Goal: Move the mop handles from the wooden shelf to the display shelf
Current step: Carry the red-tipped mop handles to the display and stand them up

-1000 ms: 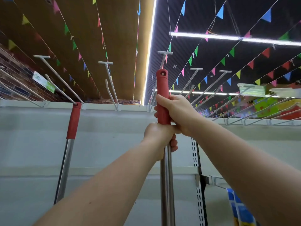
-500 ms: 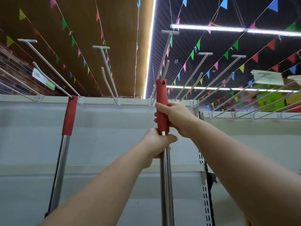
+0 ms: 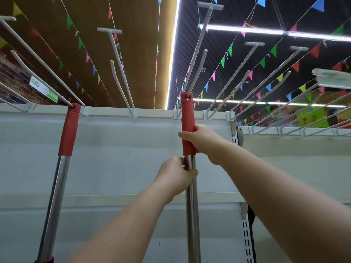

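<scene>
1. Red-gripped mop handle [image 3: 188, 128]: stood near upright against the display shelf [image 3: 123, 149], long axis vertical, steel shaft running down out of view. The hang hole in its red cap was threaded onto a white peg hook [image 3: 197, 59] jutting from the top rail.
2. Right hand [image 3: 201, 138]: the higher and nearer to the hook, fingers curled round the red grip.
3. Left hand [image 3: 176, 174]: just below, fingers wrapped round the bare steel shaft beneath the grip.
4. Second mop handle [image 3: 69, 130]: already hung on a hook [image 3: 38, 59] to the left, well apart.
5. Judgement: cap likely needed sliding further back along the hook before letting go.
</scene>
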`<state>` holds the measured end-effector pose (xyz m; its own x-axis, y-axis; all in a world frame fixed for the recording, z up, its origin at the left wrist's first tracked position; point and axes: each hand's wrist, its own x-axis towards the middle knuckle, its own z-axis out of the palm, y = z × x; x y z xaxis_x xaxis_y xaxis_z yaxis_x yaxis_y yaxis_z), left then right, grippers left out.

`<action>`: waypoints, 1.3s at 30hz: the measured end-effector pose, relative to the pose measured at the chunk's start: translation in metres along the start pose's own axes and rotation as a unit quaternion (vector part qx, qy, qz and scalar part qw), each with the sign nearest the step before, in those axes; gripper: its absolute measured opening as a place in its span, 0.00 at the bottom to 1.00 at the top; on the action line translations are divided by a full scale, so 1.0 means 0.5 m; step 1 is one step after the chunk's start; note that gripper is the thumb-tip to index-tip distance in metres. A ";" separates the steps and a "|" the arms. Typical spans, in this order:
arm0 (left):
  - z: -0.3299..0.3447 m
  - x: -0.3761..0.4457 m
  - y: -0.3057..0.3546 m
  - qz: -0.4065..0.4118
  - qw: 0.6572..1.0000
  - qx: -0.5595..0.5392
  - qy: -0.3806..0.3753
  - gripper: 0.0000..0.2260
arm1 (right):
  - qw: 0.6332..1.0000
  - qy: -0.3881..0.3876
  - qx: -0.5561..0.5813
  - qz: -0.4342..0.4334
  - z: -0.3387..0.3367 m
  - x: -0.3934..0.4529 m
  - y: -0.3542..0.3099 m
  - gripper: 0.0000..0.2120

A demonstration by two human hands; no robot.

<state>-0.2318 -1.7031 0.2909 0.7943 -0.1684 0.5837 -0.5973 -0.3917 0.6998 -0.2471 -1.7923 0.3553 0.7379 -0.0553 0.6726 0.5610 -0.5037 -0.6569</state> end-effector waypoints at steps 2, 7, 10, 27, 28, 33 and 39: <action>0.003 0.008 -0.005 0.006 0.999 0.030 0.015 0.03 | 0.999 -0.011 -0.039 0.013 -0.005 0.006 0.013 0.15; 0.012 0.030 -0.021 0.006 0.998 0.057 0.028 0.05 | 0.997 0.003 -0.077 0.002 0.005 0.021 0.038 0.15; 0.016 0.044 -0.031 -0.001 0.998 0.051 0.031 0.08 | 0.997 0.007 -0.081 0.001 0.012 0.040 0.049 0.15; 0.041 0.092 -0.075 -0.023 0.994 0.083 0.073 0.08 | 0.998 0.009 -0.062 0.005 0.037 0.083 0.098 0.12; 0.041 0.092 -0.076 -0.021 0.994 0.082 0.074 0.08 | 0.998 0.013 -0.054 0.003 0.038 0.082 0.100 0.13; 0.040 0.085 -0.073 -0.007 0.995 0.076 0.072 0.06 | 1.000 0.007 -0.019 0.002 0.042 0.073 0.110 0.14; 0.048 0.067 -0.069 -0.038 0.995 0.073 0.062 0.12 | 0.994 0.049 -0.097 -0.011 0.043 0.019 0.113 0.20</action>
<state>-0.1818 -1.7169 0.2764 0.8112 -0.0232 0.5843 -0.5064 -0.5276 0.6821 -0.2005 -1.8030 0.3172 0.6806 -0.1222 0.7224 0.4864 -0.6620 -0.5702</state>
